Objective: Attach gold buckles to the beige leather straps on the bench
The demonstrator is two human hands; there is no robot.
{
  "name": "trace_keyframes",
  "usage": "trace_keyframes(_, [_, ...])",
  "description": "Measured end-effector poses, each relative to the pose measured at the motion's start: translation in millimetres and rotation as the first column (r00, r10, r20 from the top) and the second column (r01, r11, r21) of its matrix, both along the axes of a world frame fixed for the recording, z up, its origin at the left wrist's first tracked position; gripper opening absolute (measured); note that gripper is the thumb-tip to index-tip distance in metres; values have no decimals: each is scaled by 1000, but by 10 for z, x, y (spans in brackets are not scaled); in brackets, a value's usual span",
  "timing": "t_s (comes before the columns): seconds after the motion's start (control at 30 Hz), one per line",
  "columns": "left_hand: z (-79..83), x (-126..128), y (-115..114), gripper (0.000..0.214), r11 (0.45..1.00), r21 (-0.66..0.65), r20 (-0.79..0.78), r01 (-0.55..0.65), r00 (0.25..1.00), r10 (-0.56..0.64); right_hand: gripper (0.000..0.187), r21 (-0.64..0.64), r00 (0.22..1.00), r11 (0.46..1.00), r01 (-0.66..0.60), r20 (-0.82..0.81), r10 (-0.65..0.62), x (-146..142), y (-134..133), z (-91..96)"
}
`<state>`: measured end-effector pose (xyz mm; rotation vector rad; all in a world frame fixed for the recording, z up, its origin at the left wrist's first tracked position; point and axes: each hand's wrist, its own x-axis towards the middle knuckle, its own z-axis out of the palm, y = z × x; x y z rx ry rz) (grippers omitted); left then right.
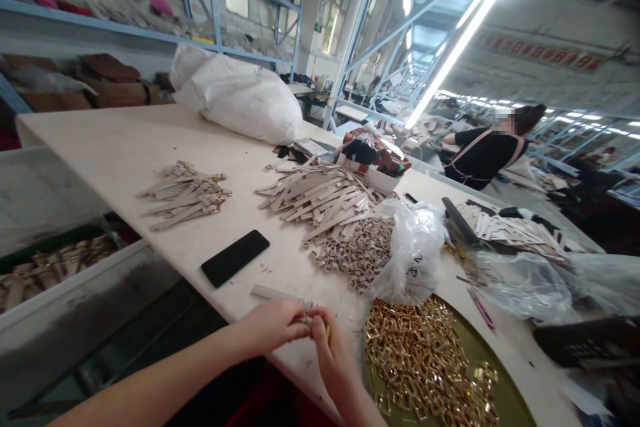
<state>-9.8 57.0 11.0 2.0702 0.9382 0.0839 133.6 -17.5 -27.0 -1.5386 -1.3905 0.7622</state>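
Your left hand [274, 324] and right hand [334, 349] meet at the table's near edge, the fingers of both pinched on one end of a pale strap [277, 294]; its free end lies on the tabletop just beyond your left fingers. Close to the right of your right fingers, a green tray [511, 401] brims with gold buckles [425, 360]. Beyond your fingertips lie a black phone [235, 257], a heap of small loops [355, 250] and, farther off, a pile of straps [323, 193]
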Motion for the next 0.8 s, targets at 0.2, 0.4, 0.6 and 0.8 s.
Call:
trace_keyframes(0.2, [-224,118,549,30,910,414,-151,38,988,28,22,68,909,995,67,408,-89,78,505,-131])
trace_keyframes(0.4, [-211,409,1066,25,876,482,-109,-3,992,63,26,143,882,988,64,455,-123,-54,327,-425])
trace_keyframes(0.6, [-203,1068,1649,32,833,532,-54,-149,977,208,24,167,873,984,68,467,-140,-32,373,-476])
trace_keyframes(0.8, [-171,1121,1746,19,843,473,23,-257,960,280,23,164,881,984,68,454,-136,-29,376,-412])
